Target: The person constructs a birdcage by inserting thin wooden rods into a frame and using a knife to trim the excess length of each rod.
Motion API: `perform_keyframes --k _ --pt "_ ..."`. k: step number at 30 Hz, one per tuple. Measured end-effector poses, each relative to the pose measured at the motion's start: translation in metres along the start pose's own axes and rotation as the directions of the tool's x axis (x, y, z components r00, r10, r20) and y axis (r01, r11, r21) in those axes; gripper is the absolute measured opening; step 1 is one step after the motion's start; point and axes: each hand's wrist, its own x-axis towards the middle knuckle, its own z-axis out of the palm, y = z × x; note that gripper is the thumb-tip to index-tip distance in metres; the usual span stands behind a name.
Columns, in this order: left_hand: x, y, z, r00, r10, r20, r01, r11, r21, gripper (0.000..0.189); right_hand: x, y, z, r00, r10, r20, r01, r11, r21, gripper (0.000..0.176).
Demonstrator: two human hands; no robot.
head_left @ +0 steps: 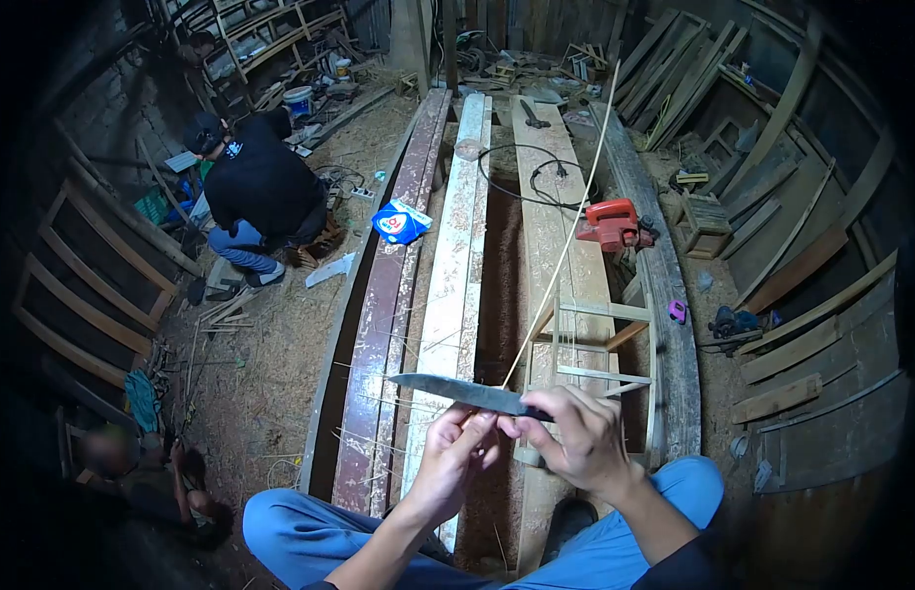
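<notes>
My right hand [583, 441] is closed around the dark handle of a knife [457, 392]. The long grey blade points left, crossing just above my left hand [449, 454]. A long thin wooden strip [563, 258] rises from behind the blade and leans away to the upper right. My left hand is pinched around the strip's near end, close under the blade; the fingers hide that end. Thin slivers [374, 393] are scattered over the planks left of the knife.
Long planks [447, 265] run forward under wood shavings. A red power tool [615, 226] with a black cord, a small wooden frame [603, 310] and a blue packet [400, 224] lie on them. A person [265, 182] crouches at left; another person [157, 482] sits lower left.
</notes>
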Motion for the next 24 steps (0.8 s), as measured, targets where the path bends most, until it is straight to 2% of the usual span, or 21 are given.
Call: perform_keyframes --k 2,4,8,11,16,24 --pt "-0.002 -0.003 -0.001 1.0 0.007 0.006 -0.007 0.999 -0.039 0.032 0.001 -0.004 -0.001 0.994 -0.004 0.112 0.007 1.0 -0.024 0.022" --pt "-0.004 -0.005 0.0 0.999 0.043 -0.013 -0.043 0.999 -0.003 0.036 0.003 -0.005 -0.001 0.996 -0.009 0.093 0.01 1.0 -0.012 0.017" --pt "-0.005 -0.003 -0.003 0.999 0.014 0.039 -0.014 1.0 -0.019 0.035 0.001 -0.001 -0.002 0.993 -0.068 0.096 0.066 0.998 0.016 0.021" --pt "-0.008 -0.003 0.003 1.0 0.009 0.006 -0.008 0.997 -0.075 0.034 -0.002 0.002 0.0 0.99 -0.113 0.089 0.109 0.993 0.04 0.023" --pt "-0.011 -0.003 0.003 0.999 0.016 0.034 -0.014 0.997 -0.07 0.035 0.0 0.002 -0.006 0.983 -0.156 0.099 0.153 0.987 0.041 0.028" --pt "-0.012 -0.006 0.012 0.999 0.052 0.006 -0.052 0.995 -0.083 0.033 0.001 0.003 -0.014 0.969 -0.188 0.16 0.199 0.978 -0.055 0.042"
